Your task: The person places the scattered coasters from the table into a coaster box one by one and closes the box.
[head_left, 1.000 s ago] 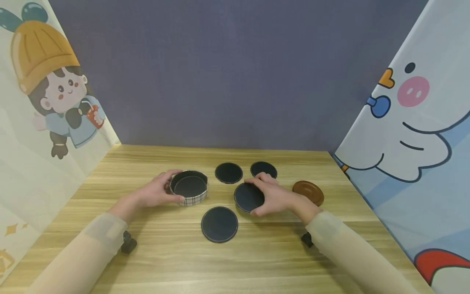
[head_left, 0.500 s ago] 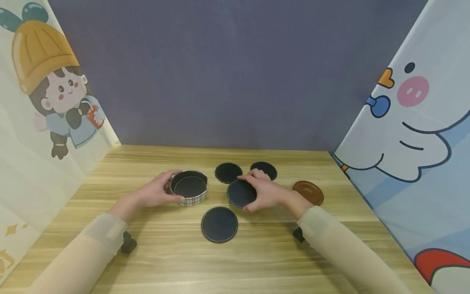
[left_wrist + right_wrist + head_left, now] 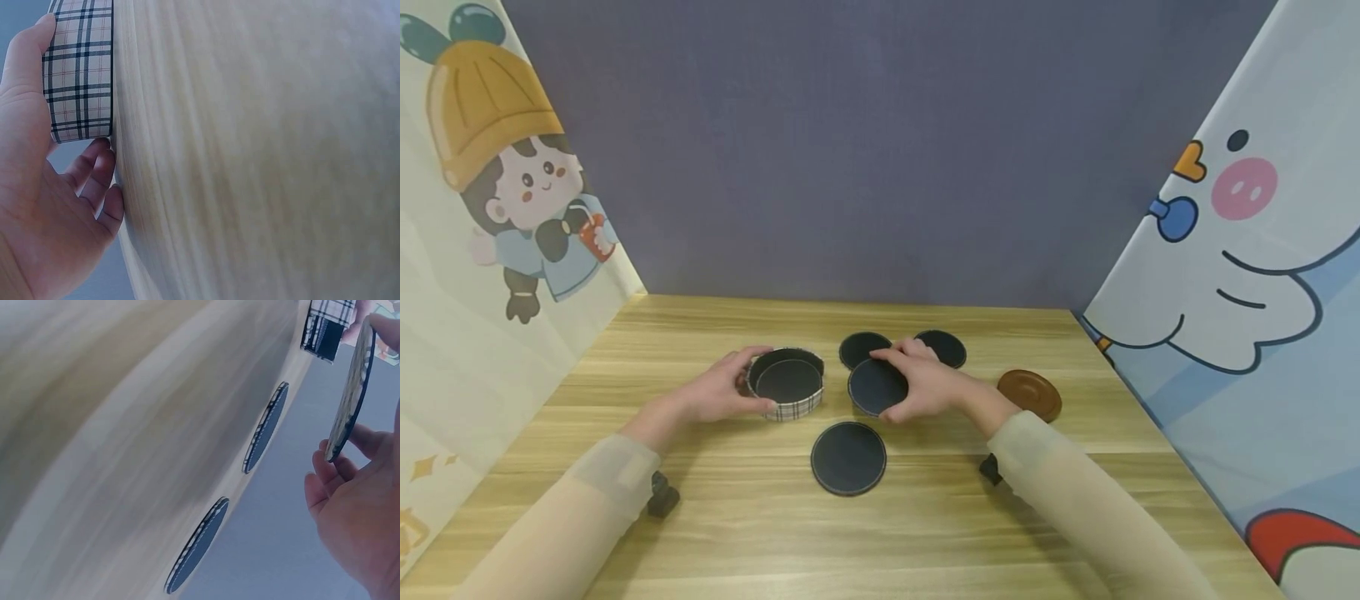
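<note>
My left hand (image 3: 718,392) grips the side of a round plaid-walled box (image 3: 786,384) on the wooden table (image 3: 715,517); its thumb and fingers curl round the plaid wall (image 3: 80,75). A dark disc lies inside the box. My right hand (image 3: 925,385) holds a dark round coaster (image 3: 874,387) by its rim, lifted off the table just right of the box. The right wrist view shows that coaster (image 3: 351,394) edge-on between the fingers (image 3: 331,481), clear of the tabletop.
Another dark coaster (image 3: 848,457) lies in front of the box. Two more coasters (image 3: 859,346) (image 3: 943,347) lie behind my right hand. A brown lid (image 3: 1030,392) rests to the right. Cartoon panels wall both sides.
My right hand has carried the coaster leftwards, from right of centre to close beside the box. The left hand and the box have stayed put.
</note>
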Motion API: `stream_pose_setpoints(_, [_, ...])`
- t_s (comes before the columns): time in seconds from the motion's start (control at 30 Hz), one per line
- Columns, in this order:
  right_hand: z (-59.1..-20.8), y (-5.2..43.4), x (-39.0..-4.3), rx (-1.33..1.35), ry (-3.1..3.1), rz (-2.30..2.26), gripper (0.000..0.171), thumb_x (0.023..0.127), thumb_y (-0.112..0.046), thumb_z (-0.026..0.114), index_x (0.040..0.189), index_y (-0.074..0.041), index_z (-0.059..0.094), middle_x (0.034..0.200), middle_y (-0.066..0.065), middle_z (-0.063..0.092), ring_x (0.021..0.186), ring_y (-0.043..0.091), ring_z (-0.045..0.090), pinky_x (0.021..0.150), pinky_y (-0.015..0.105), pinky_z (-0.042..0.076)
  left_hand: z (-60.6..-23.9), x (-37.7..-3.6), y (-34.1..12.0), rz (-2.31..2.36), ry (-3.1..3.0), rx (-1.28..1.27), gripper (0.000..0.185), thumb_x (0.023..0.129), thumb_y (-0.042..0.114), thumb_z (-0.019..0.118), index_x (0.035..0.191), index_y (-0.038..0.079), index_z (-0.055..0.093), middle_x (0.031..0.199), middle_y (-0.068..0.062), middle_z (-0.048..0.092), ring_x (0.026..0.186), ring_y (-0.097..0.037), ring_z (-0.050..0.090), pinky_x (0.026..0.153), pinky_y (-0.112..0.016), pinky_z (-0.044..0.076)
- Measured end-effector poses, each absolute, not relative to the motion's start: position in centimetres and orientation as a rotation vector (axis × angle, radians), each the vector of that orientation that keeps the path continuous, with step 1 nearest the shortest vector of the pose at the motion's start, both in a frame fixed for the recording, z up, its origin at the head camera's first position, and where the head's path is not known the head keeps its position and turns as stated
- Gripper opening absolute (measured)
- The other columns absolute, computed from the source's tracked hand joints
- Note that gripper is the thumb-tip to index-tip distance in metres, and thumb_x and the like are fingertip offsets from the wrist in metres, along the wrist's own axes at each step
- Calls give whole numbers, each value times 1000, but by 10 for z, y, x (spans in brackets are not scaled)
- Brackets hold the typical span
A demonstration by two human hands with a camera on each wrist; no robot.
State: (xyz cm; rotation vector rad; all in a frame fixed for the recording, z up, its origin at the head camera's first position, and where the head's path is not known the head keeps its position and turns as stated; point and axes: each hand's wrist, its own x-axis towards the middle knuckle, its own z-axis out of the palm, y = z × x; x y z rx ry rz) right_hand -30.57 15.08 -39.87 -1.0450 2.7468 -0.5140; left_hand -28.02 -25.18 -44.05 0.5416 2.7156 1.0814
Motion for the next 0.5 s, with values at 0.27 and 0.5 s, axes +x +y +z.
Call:
stream_pose_setpoints(0.27, [-393, 133, -310, -1016, 2718, -521, 108, 79, -53, 85, 171, -26, 39, 156, 10, 42, 140, 31, 40, 112, 53, 39, -441, -280, -252, 1088, 2714, 544, 107, 90, 43, 91, 171, 11, 30, 151, -33, 47, 133, -50, 59, 114, -70, 49])
stream_pose_setpoints(0.5, [-394, 116, -314, -1056, 2732, -525, 107, 79, -53, 86, 170, -20, 41, 151, 9, 45, 139, 30, 40, 114, 53, 38, -441, -281, -252, 1071, 2730, 551, 108, 89, 45, 91, 171, 11, 30, 150, -33, 48, 132, -49, 60, 113, -69, 51])
